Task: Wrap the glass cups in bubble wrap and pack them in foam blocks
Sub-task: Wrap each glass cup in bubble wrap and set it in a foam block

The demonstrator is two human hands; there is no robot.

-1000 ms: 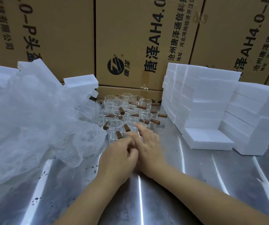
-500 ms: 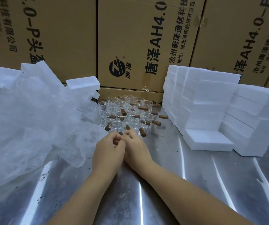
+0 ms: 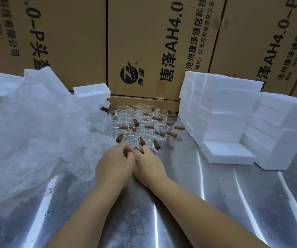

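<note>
Several clear glass cups [image 3: 138, 120] with brown wooden handles stand clustered at the back middle of the steel table [image 3: 215, 203]. My left hand [image 3: 115, 165] and my right hand [image 3: 149, 163] lie side by side at the cluster's near edge. Their fingers curl round a glass cup with a brown handle [image 3: 137, 149], of which only the handle tip shows between the fingertips. A big crumpled heap of bubble wrap [image 3: 27, 133] lies just left of my left hand. White foam blocks [image 3: 224, 111] are stacked to the right of the cups.
A second foam stack [image 3: 283, 133] stands at the far right, with a low foam block [image 3: 228, 153] in front. More foam blocks [image 3: 92, 91] poke out behind the bubble wrap. Tall cardboard boxes [image 3: 153, 42] wall off the back of the table.
My right hand's fingers, spread over the front cups a second ago, have curled in beside my left hand. Both hands have drawn slightly back from the cluster, closed together.
</note>
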